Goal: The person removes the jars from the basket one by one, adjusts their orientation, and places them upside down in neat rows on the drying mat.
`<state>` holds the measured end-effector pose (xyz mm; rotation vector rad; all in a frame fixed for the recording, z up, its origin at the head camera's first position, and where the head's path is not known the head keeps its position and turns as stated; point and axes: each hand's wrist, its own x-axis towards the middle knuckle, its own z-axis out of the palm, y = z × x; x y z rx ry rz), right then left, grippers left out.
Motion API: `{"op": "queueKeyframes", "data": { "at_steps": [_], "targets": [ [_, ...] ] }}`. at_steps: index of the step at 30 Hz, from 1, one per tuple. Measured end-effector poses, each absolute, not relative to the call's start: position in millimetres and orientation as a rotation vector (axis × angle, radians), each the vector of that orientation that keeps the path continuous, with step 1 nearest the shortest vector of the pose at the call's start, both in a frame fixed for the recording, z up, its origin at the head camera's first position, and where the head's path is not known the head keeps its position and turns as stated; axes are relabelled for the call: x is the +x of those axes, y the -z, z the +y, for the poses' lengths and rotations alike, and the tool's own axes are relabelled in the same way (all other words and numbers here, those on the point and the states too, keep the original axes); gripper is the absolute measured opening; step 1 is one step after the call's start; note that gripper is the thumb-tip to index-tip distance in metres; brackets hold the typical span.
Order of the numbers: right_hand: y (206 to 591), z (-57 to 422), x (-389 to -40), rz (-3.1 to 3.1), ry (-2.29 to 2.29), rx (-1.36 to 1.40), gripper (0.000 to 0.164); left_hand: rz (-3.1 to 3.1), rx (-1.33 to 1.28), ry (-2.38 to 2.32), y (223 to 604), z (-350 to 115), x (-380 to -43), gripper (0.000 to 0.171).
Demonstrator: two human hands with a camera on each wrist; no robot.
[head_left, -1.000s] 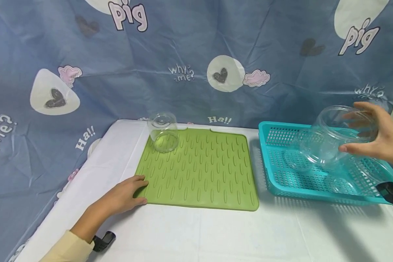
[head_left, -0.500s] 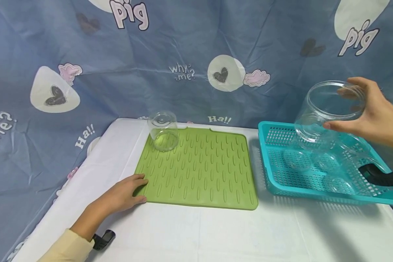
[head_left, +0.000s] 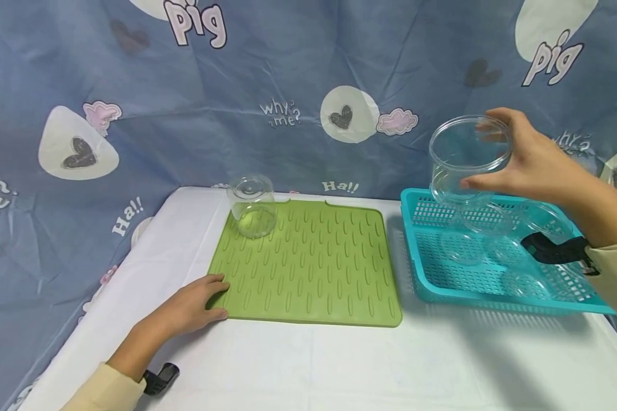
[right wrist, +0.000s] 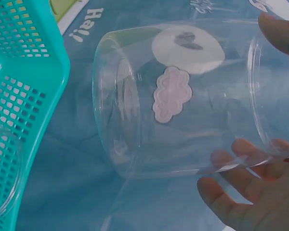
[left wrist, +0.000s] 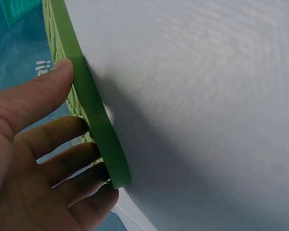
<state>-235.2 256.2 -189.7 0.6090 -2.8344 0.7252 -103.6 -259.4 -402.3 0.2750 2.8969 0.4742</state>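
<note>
A clear, wide-mouthed jar (head_left: 448,174) is held by my right hand (head_left: 527,160) above the far left part of the teal basket (head_left: 423,279). Thumb and fingers span the jar's rim, which faces up. In the right wrist view, the whole transparent wall of the jar (right wrist: 183,106) shows, with nothing inside. My left hand (head_left: 190,305) rests at the near left corner of a green ridged mat (head_left: 313,268). The left wrist view has its thumb and fingertips touching the mat's edge (left wrist: 94,101). Another clear jar (head_left: 253,208) stands upside down on the mat's far left corner.
Several more clear jars (head_left: 527,284) are in the basket, their outlines hard to separate. Both basket and mat lie on a white cloth (head_left: 267,371). A blue printed curtain (head_left: 298,154) hangs behind the table.
My right hand has lifted the jar up out of the basket and carried it leftward. The left hand keeps its place at the mat.
</note>
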Motion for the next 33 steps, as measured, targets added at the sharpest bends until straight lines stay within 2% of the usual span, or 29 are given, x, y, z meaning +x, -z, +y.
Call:
{"op": "queueKeyframes", "data": {
  "at_steps": [16, 22, 33],
  "targets": [
    [191, 199, -244, -2.877, -0.650, 0.829, 0.117, 2.889, 0.271, -0.497, 402, -257, -102, 0.059],
    [198, 179, -243, -2.921, -0.702, 0.916, 0.111, 2.885, 0.273, -0.500, 404, -258, -101, 0.060],
    [210, 155, -246, -2.907, -0.464, 0.985, 0.107, 2.896, 0.267, -0.505, 404, -258, -102, 0.060]
  ]
}}
